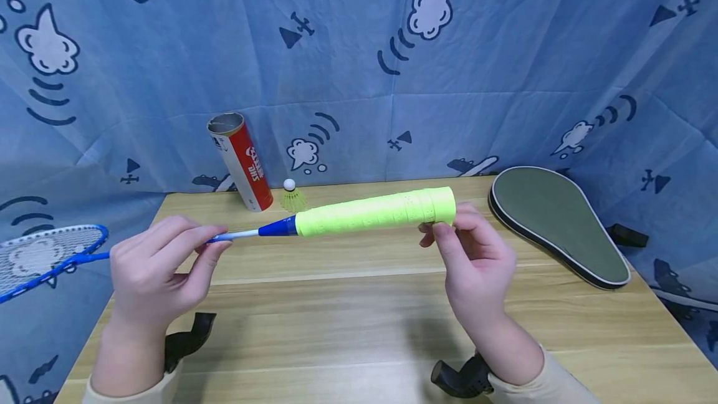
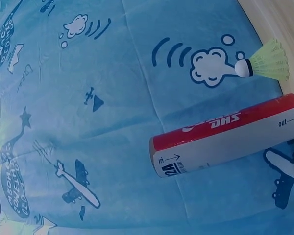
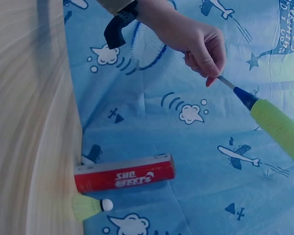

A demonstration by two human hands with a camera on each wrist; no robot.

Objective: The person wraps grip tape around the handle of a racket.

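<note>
A badminton racket (image 1: pixel 373 212) with a neon yellow-green grip, a blue cone and a blue-and-white shaft is held level above the table. My left hand (image 1: pixel 159 267) pinches its shaft between thumb and fingers. The strung blue head (image 1: pixel 53 260) sticks out to the left, beyond that hand. At the other end, my right hand (image 1: pixel 477 260) pinches the butt of the grip, thumb below and fingers partly hidden behind it. From the right wrist view, the left hand (image 3: pixel 193 41) is on the shaft near the cone. The left wrist view shows neither the racket nor its pinch.
A red and white shuttlecock tube (image 1: pixel 241 164) stands at the table's back left, beside a yellow shuttlecock (image 1: pixel 291 195) with its cork up. At the right lies a dark green paddle-shaped case (image 1: pixel 555 223). A blue patterned cloth (image 1: pixel 348 80) hangs behind the wooden table (image 1: pixel 325 317).
</note>
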